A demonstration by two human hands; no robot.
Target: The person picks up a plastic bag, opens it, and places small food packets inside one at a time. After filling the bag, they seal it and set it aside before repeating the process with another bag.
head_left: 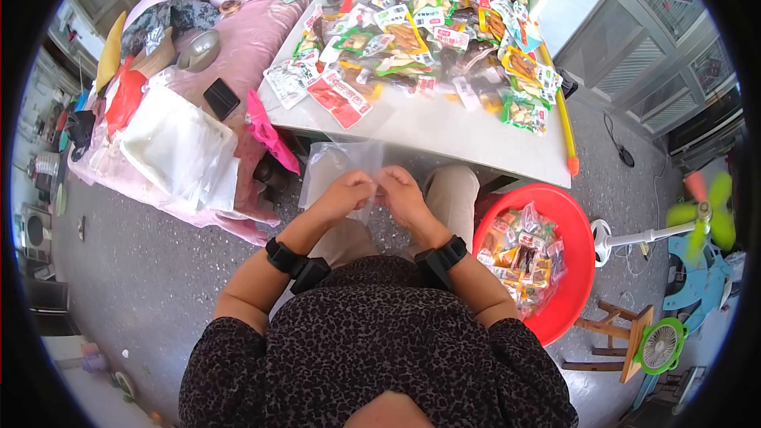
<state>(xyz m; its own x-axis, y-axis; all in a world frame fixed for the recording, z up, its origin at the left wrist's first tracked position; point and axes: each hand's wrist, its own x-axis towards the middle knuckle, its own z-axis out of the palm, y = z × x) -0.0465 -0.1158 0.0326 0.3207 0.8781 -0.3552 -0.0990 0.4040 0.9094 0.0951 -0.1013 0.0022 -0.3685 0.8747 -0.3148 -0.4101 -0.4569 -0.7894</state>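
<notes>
Just short of the table (444,128), over the knees, clear bag (326,168) is up in both hands. Left hand (349,192): fingers curled, thumb and fingertips pinched together on the film. Right hand (399,194): also pinched, fingertips at the bag's right edge, close beside the left fingertips, only a small gap between. No wide spread on either hand.

Key relation: most of the bag lies left of and beyond the grip, so left hand is nearer its bulk; right hand has only the margin. Film is see-through and creased; long axis can't be told for sure, nor which edge is the mouth, nor whether it's parted. Looks flat, no packet visible inside.

Packet heap (412,32) sits on the table, straight ahead and well apart from both hands. Red tub (577,281), with packets inside, stands right, nearer right hand.
</notes>
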